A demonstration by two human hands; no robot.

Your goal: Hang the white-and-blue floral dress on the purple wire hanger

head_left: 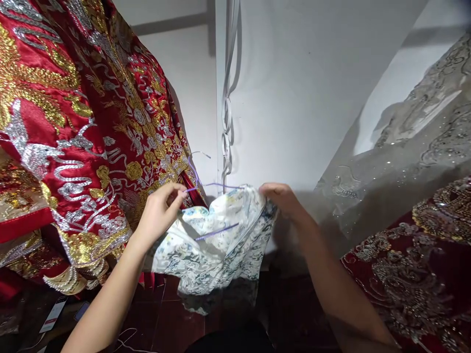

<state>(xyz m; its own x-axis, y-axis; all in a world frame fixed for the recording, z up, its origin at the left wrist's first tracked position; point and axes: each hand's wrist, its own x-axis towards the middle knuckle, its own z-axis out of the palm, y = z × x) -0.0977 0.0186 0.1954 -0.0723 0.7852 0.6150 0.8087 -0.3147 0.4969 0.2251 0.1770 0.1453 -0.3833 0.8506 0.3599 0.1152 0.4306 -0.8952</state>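
Observation:
A light shirt (217,255) with a blue, grey and yellow print hangs between my hands, its neckline facing up. Inside it runs a thin purple hanger (217,232), whose hook rises above the collar on the left. My left hand (165,208) pinches the hanger's wire near the left shoulder, with thumb and finger together. At the right shoulder, my right hand (277,196) grips the shirt's cloth; its fingertips are partly hidden behind the fabric.
Red embroidered garments (121,113) hang close on the left. Sheer beaded fabric (415,137) and a dark red beaded garment (415,274) hang on the right. Cables (227,113) run down the white wall (287,88). A phone (53,314) lies low on the left.

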